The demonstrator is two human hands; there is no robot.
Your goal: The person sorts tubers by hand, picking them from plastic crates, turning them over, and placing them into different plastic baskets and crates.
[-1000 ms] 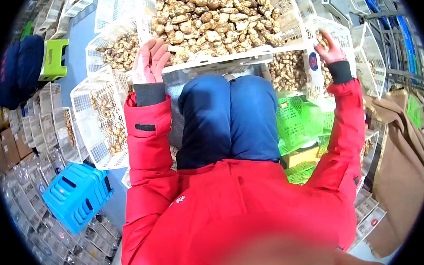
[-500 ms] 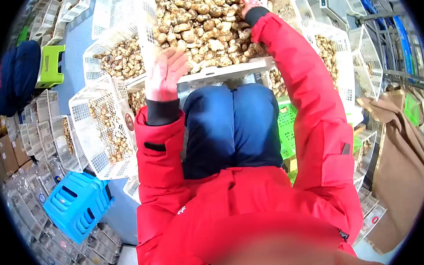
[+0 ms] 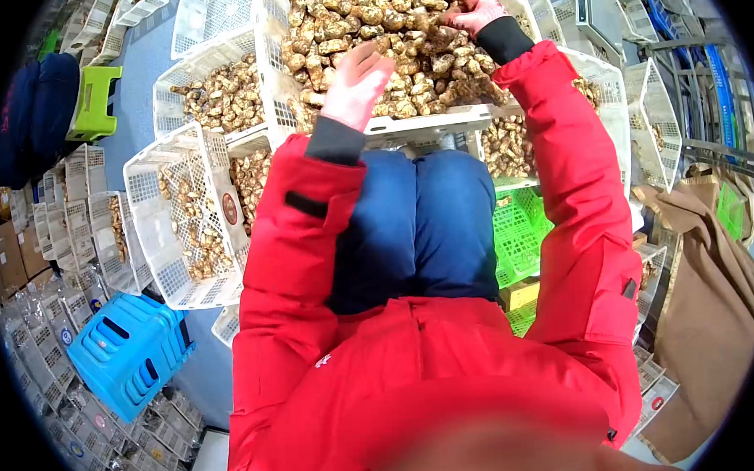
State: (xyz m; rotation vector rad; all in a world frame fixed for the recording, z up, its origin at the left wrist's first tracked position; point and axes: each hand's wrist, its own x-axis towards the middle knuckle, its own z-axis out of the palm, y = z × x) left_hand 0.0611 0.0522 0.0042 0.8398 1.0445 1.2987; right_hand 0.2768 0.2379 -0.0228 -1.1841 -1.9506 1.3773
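Observation:
A heap of brown-and-cream mushrooms (image 3: 402, 49) fills the large white crate in front of my knees. Over the heap's near left part is my left hand (image 3: 358, 85), its fingers stretched out and nothing visible in them. My right hand (image 3: 477, 14) is at the far right of the heap, thumb and fingers apart and bent down close to the mushrooms. Whether its fingertips touch any mushroom cannot be made out. The front rim of the white crate (image 3: 427, 122) lies just beyond my knees.
White mesh crates with mushrooms stand on the left (image 3: 153, 224) and right (image 3: 616, 124). A green crate (image 3: 520, 233) is beside my right leg. A blue stool (image 3: 130, 351) and a green stool (image 3: 96, 100) are on the left; brown cloth (image 3: 704, 305) hangs on the right.
My left hand has moved right and up from the crate's left edge to over the mushrooms. My right hand has shifted slightly right and nearer. The view has moved slightly.

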